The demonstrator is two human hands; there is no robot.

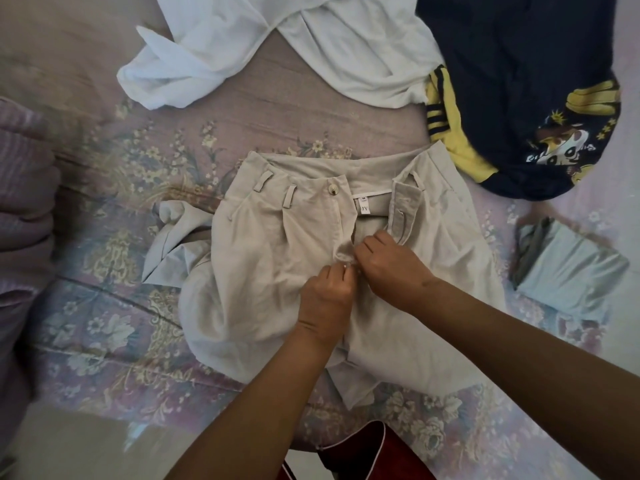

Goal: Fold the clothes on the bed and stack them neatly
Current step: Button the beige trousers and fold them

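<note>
Far left: folded mauve blanket (24, 188) at bed edge. Floral bedspread (114, 209) beneath all items. Far centre-left: white shirt (263, 46), crumpled, unfolded. Centre: beige trousers (263, 258) laid flat, waistband far, fly open, button (333, 188) undone, belt tie trailing left. Left hand (327, 299) pinching fly fabric near the crotch. Right hand (391, 268) just beside, fingers curled, pinching same fly seam. Far right: navy garment (519, 64) with yellow stripes and cartoon print, heaped. Right: folded grey garment (568, 268), well apart from trousers.
</note>
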